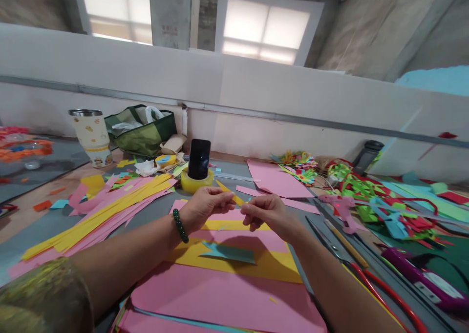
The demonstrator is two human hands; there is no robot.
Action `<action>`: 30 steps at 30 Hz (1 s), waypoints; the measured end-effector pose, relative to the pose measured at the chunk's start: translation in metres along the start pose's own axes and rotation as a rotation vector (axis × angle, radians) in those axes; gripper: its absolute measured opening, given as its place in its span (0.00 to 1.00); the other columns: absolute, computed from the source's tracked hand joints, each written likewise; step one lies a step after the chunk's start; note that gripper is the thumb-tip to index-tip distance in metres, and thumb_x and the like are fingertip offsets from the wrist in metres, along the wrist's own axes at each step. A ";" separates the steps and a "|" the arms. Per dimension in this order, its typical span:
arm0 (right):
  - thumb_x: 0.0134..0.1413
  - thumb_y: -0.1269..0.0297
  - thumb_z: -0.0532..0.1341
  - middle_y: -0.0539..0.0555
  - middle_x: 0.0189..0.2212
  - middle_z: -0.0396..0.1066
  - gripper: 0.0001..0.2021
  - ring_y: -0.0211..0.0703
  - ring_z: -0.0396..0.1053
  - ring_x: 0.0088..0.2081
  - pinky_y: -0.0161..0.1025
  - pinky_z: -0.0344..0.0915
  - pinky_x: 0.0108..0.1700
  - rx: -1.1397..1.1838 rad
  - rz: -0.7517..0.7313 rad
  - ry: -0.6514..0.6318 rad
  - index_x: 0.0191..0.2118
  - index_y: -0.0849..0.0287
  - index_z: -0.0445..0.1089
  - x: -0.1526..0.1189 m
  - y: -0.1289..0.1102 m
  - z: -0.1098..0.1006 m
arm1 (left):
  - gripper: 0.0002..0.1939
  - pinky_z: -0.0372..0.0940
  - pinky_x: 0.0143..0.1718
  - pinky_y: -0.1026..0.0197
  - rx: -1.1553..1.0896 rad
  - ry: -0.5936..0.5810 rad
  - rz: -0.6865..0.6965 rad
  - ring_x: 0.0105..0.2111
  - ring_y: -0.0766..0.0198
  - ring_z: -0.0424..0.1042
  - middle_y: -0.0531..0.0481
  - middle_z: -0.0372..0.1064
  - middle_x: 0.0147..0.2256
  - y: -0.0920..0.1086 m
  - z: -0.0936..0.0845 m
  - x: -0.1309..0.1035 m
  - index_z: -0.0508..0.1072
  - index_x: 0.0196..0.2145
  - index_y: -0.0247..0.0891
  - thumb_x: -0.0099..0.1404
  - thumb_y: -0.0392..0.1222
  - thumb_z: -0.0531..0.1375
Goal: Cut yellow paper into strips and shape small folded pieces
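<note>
Both hands meet above the stacked paper in the middle of the head view. My left hand (pixel 207 206), with a green bead bracelet on the wrist, pinches a narrow yellow paper strip (pixel 237 199). The fingers of my right hand (pixel 267 216) are closed on the strip's other end. Beneath them lie pink sheets (pixel 220 294) and yellow sheets (pixel 278 262), with a torn teal paper piece (pixel 230 253) on top.
Long yellow and pink strips (pixel 110 208) lie at left. A phone (pixel 199 159) stands in a yellow tape roll (pixel 194 182). To the right are red-handled scissors (pixel 335 250), a pink glue gun (pixel 340 208) and a purple device (pixel 425 279); a tumbler (pixel 93 137) stands back left.
</note>
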State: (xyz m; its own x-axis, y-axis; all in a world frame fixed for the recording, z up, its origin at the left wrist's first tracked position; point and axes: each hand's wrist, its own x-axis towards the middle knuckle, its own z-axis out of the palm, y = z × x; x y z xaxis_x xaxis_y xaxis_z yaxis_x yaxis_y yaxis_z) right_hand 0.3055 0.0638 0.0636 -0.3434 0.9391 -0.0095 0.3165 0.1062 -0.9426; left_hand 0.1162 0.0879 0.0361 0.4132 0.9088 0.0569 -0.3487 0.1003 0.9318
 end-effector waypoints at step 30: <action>0.43 0.56 0.69 0.49 0.25 0.74 0.14 0.30 0.67 0.21 0.32 0.65 0.28 0.267 -0.039 0.033 0.31 0.60 0.70 0.006 0.001 -0.003 | 0.15 0.63 0.40 0.61 0.066 -0.104 0.121 0.35 0.65 0.71 0.49 0.74 0.31 0.012 0.005 -0.008 0.78 0.36 0.37 0.50 0.44 0.69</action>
State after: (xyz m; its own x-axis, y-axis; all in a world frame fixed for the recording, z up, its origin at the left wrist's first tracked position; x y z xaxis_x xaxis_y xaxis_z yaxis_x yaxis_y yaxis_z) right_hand 0.3062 0.0700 0.0630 -0.3202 0.9467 0.0352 0.0573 0.0564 -0.9968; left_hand 0.1130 0.0803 0.0485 0.4575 0.8656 0.2035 -0.3468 -0.0371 0.9372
